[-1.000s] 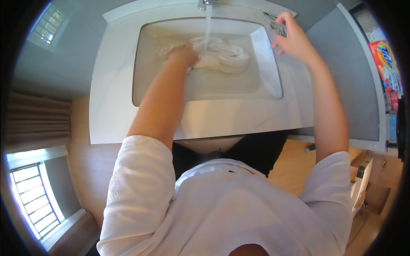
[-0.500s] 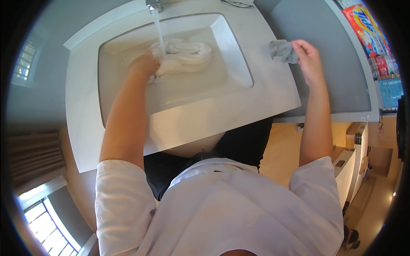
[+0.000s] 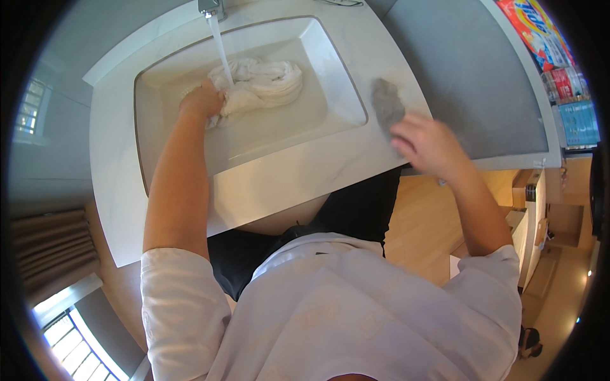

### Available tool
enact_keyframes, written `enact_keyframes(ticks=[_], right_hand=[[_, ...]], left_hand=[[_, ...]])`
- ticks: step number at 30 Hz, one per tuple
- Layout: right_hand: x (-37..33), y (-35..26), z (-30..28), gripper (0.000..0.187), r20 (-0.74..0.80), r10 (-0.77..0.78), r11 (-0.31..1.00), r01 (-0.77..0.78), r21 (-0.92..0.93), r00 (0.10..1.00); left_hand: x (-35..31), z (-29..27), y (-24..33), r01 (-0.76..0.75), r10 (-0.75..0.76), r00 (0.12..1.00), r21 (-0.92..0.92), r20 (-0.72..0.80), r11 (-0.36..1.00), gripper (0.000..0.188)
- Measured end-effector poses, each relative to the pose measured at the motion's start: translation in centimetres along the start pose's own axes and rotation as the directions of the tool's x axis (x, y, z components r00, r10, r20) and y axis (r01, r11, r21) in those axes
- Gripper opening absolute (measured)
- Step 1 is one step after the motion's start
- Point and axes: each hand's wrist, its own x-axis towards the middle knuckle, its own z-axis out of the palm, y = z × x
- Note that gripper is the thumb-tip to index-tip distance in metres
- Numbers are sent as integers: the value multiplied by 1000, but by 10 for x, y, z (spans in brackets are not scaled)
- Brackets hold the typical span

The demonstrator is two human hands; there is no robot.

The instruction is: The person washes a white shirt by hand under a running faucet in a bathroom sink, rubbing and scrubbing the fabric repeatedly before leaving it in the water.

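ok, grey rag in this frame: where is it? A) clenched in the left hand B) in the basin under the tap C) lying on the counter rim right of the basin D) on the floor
C: the grey rag lies on the white counter right of the basin, the right hand open just beside it, while the left hand is on the white cloth in the basin.

A white counter (image 3: 298, 184) carries a sunken rectangular basin (image 3: 330, 82); a white cloth (image 3: 264, 82) lies bunched at its far side. A small grey rag (image 3: 386, 105) lies on the counter's right edge.
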Motion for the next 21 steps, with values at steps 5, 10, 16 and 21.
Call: enact_keyframes(ticks=[5,10,16,21], right_hand=[[0,-15,1,9,26,121,958,-124,257,992],[23,-14,22,29,-256,-72,991,98,92,964],[-4,-24,61,42,-326,179,966,-229,-122,928],[-12,-28,65,39,-336,479,835,-539,-110,811]], left_hand=[[4,3,-5,-2,4,999,-53,42,999,62],[18,14,-14,23,-23,1000,-12,-2,1000,63],[6,5,-2,38,-37,999,-28,21,999,67],[14,9,-14,11,-9,1000,-47,24,999,66]])
